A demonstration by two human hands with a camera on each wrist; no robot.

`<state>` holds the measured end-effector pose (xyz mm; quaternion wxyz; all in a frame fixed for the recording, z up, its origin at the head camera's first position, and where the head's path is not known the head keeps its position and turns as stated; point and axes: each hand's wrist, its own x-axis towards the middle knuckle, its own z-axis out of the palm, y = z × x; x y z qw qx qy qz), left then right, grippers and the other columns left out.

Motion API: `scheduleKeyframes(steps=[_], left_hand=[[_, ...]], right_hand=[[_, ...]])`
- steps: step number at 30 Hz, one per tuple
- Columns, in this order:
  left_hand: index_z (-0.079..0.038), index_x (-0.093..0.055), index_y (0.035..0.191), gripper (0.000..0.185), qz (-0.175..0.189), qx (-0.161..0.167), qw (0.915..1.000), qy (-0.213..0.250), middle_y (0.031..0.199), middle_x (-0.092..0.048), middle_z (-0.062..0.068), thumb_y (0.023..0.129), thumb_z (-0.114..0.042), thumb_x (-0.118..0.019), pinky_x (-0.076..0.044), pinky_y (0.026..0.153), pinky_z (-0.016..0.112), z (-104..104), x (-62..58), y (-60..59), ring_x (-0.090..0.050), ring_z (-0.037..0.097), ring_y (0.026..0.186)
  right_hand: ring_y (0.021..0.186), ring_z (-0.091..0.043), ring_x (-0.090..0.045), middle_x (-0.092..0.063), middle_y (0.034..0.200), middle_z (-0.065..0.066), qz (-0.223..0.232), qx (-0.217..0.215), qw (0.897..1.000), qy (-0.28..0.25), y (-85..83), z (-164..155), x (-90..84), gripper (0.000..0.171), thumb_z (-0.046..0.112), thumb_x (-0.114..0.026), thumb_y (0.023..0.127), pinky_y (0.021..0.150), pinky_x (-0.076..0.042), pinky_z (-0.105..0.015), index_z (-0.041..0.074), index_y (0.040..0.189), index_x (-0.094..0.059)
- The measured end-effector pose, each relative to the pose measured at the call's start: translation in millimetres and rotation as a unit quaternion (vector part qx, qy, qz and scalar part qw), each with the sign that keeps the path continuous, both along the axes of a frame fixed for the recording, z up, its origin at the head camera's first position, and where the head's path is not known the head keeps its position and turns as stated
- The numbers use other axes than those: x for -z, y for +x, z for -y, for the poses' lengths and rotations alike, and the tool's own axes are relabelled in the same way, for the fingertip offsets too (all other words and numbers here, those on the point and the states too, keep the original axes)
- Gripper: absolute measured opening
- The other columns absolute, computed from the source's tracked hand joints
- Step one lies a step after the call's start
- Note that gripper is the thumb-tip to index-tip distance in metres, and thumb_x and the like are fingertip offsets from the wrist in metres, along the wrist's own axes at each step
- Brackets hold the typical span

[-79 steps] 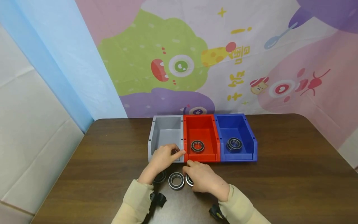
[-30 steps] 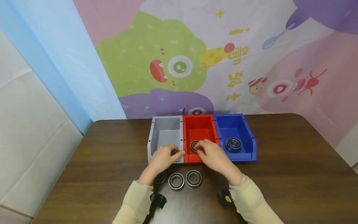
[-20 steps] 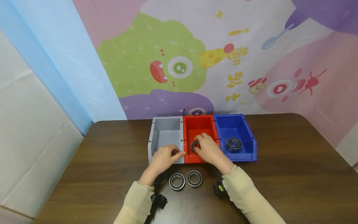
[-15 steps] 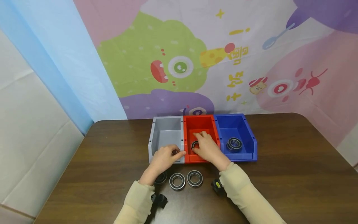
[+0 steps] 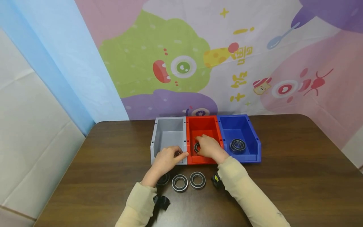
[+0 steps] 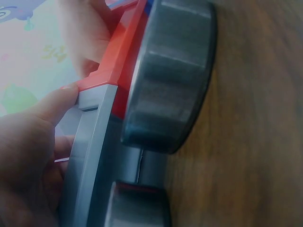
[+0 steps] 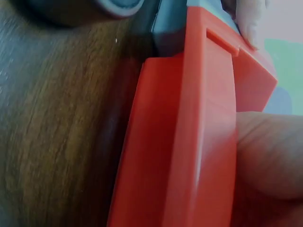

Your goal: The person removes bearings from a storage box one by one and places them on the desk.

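My left hand (image 5: 167, 159) lies over the front lip of the grey bin (image 5: 170, 124). Its thumb rests on the rim beside the red bin (image 5: 202, 121), as the left wrist view also shows, while the other fingers dip inside. A dark sliver shows between them; I cannot tell whether they hold it. Down in the red bin, my right hand (image 5: 209, 146) grips a ball bearing (image 5: 196, 147) that it partly covers. On the table before the bins lie two bearings, one in the middle (image 5: 180, 190) and one to its right (image 5: 197, 187); a third (image 5: 163, 180) is partly behind my left wrist.
A bearing (image 5: 237, 145) sits in the blue bin (image 5: 233, 123), which stands against the red one. Behind the wooden table (image 5: 297, 157) hangs a cartoon-printed cloth (image 5: 232, 25). Black wrist cameras sit under both sleeves, close over the table.
My right hand has left the right-hand table bearing and moved forward into the red bin, its fingers now around the bearing there. My left hand stays in place.
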<state>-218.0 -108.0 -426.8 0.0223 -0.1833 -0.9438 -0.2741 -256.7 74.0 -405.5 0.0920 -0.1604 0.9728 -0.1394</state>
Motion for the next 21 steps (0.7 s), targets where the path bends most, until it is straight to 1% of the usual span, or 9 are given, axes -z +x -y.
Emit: scheduleKeyframes(steps=[5,8,12,17,21], left_hand=[[-0.017,-0.066,0.083,0.033,0.002,0.0,1.0,0.001,0.069,-0.059,-0.007,0.085,-0.049,-0.056,-0.041,0.056,0.025,0.2,-0.3,0.5,-0.05,0.007,0.06],[-0.017,-0.066,0.084,0.034,0.005,0.002,1.0,0.004,0.069,-0.059,-0.007,0.085,-0.049,-0.056,-0.041,0.056,0.025,1.0,-1.2,0.4,-0.05,0.007,0.059],[-0.017,-0.066,0.083,0.031,0.002,-0.005,1.0,0.003,0.069,-0.059,-0.007,0.085,-0.047,-0.057,-0.041,0.056,0.026,3.2,-2.1,0.0,-0.05,0.007,0.059],[-0.016,-0.066,0.083,0.031,-0.002,-0.004,1.0,0.001,0.069,-0.059,-0.007,0.085,-0.046,-0.057,-0.042,0.057,0.026,1.9,-0.5,-0.9,-0.051,0.007,0.06],[-0.016,-0.066,0.084,0.032,0.001,0.0,1.0,0.005,0.069,-0.059,-0.007,0.085,-0.047,-0.057,-0.042,0.057,0.025,-0.8,0.5,-0.8,-0.051,0.007,0.06]], right_hand=[[0.106,-0.029,-0.053,-0.055,0.119,-0.015,-0.02,-0.005,1.0,0.024,-1.2,0.7,1.3,0.059,0.021,-0.077,0.071,0.091,-0.043,-0.042,0.004,0.123,-0.053],[0.099,-0.027,-0.055,-0.057,0.111,-0.013,-0.028,-0.003,0.999,0.029,-0.7,1.7,0.9,0.055,0.02,-0.077,0.07,0.087,-0.045,-0.04,0.004,0.119,-0.056],[0.093,-0.027,-0.056,-0.058,0.104,-0.014,-0.036,-0.014,0.999,0.034,-0.5,5.9,-0.4,0.049,0.019,-0.077,0.071,0.083,-0.046,-0.039,0.003,0.113,-0.058],[0.1,-0.028,-0.055,-0.057,0.112,-0.015,-0.021,-0.005,0.999,0.049,0.4,6.8,-1.5,0.05,0.019,-0.075,0.073,0.088,-0.045,-0.039,0.002,0.116,-0.056],[0.105,-0.03,-0.054,-0.055,0.118,-0.017,-0.016,0.001,0.999,0.05,0.4,4.5,-0.8,0.054,0.018,-0.074,0.074,0.092,-0.043,-0.04,0.0,0.12,-0.053]])
